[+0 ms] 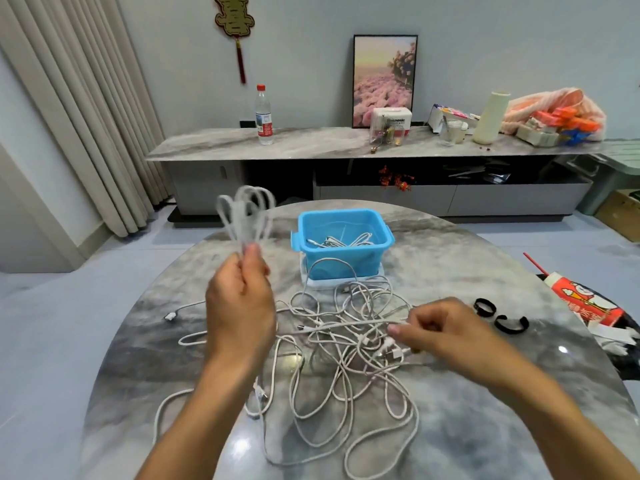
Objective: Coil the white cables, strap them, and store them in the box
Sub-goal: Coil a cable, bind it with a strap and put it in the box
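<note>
While the left hand (239, 299) pinches a blurred coil of white cable (246, 211) held up above the table (485, 271), the right hand (446, 329) curls its fingers around one strand of the loose tangled cables (343, 362). Beyond the tangle stands the blue box (346, 245) with cables inside, and two black straps (498, 315) lie to the right

The coiled cable (246, 213) above the left hand (239, 303) was motion-blurred. A red carton (585, 303) was partly cut off by the table (485, 427) edge.
</note>
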A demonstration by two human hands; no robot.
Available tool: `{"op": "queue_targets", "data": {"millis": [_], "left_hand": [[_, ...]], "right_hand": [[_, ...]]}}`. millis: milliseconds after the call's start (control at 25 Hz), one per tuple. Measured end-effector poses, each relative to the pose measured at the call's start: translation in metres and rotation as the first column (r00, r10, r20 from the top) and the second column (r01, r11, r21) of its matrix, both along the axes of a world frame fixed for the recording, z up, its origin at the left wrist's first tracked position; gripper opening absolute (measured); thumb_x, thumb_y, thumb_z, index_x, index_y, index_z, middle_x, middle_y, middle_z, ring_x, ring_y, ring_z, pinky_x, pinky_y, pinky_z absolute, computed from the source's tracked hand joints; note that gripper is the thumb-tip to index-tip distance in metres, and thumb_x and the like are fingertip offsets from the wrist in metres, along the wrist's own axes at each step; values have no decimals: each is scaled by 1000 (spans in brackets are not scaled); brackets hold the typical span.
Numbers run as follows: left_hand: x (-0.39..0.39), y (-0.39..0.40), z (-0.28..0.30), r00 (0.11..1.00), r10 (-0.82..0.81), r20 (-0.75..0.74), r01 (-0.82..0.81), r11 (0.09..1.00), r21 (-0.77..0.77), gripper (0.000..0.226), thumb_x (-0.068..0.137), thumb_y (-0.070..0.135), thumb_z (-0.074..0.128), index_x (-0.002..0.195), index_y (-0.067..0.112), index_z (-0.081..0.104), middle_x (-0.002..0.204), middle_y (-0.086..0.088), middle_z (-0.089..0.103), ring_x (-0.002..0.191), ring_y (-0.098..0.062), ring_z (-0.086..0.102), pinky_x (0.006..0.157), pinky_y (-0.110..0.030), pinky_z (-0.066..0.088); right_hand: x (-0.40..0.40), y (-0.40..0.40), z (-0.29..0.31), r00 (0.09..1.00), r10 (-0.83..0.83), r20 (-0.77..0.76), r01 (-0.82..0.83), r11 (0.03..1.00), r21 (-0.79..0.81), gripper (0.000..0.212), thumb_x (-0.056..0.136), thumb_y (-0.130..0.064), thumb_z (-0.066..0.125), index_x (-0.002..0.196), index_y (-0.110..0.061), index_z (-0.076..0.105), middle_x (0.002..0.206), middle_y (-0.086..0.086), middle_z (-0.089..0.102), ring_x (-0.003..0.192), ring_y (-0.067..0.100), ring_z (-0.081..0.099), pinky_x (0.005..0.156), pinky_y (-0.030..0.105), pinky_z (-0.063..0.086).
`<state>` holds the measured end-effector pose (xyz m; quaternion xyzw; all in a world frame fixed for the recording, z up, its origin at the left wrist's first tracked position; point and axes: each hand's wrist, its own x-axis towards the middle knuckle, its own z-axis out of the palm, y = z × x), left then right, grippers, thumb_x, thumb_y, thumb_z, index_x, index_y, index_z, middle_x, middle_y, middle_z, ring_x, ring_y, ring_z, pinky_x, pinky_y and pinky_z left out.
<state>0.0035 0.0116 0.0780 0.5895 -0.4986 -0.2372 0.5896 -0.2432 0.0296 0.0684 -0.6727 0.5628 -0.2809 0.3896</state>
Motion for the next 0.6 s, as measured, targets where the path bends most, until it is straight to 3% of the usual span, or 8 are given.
{"op": "queue_targets", "data": {"millis": [40, 120, 200, 240, 320, 440, 520, 600], "left_hand": [[-5, 2, -4, 972, -15, 233, 26, 999, -45, 38, 102, 36, 41, 70, 16, 43, 53, 4, 45, 48, -21, 42, 48, -35, 27], [-20, 10, -11, 802, -99, 589, 165, 985, -59, 34, 100, 40, 38, 73, 19, 39, 56, 0, 51, 51, -29, 48, 49, -35, 25], [-37, 16, -18, 610, -209, 765, 300, 954, 21, 32, 97, 50, 27, 80, 24, 37, 63, -3, 58, 53, -31, 53, 51, -32, 25], [-44, 17, -22, 551, -270, 790, 352, 933, 73, 33, 96, 54, 22, 82, 26, 33, 67, -4, 61, 58, -32, 56, 53, -33, 26], [-51, 18, -29, 536, -378, 755, 431, 891, 140, 33, 94, 59, 17, 81, 30, 27, 69, -1, 58, 67, -29, 56, 58, -35, 26], [-57, 20, -36, 633, -498, 592, 533, 836, 133, 31, 96, 57, 25, 77, 33, 31, 62, 8, 47, 64, -16, 49, 59, -36, 27], [-57, 20, -35, 723, -509, 467, 529, 843, 99, 32, 95, 56, 29, 77, 31, 38, 66, 8, 52, 62, -12, 50, 60, -35, 35], [-53, 18, -32, 766, -468, 441, 486, 870, 80, 31, 94, 55, 30, 80, 29, 41, 69, 13, 54, 60, -9, 49, 59, -29, 36]], "right_hand": [[-9, 0, 8, 987, -20, 156, 15, 999, 37, 46, 77, -49, 80, 53, -16, 58, 48, -6, 39, 48, 8, 31, 46, 19, 28], [-25, -2, 23, 912, -83, 401, 51, 995, 90, 39, 72, -47, 81, 67, -10, 71, 47, -6, 35, 44, 7, 29, 43, 16, 29], [-35, -3, 30, 841, -151, 520, 99, 987, 128, 33, 74, -38, 77, 76, -5, 74, 49, -7, 28, 41, 6, 23, 39, 16, 25], [-37, -3, 30, 808, -188, 559, 124, 981, 151, 32, 76, -36, 71, 76, -4, 72, 50, -6, 25, 40, 6, 20, 37, 16, 22], [-35, -5, 28, 725, -251, 641, 145, 966, 215, 30, 82, -33, 63, 75, -5, 66, 52, -6, 21, 39, 4, 16, 35, 15, 16], [-33, -7, 30, 564, -299, 770, 80, 948, 309, 28, 88, -31, 59, 75, -7, 65, 57, -5, 21, 39, 2, 16, 32, 15, 14], [-33, -7, 32, 463, -284, 840, -11, 945, 326, 26, 91, -24, 56, 81, -4, 70, 59, -5, 24, 40, 2, 15, 30, 15, 14], [-32, -6, 34, 392, -258, 883, -94, 944, 318, 26, 91, -17, 53, 91, 0, 73, 59, -6, 27, 42, 2, 13, 31, 15, 14]]}}
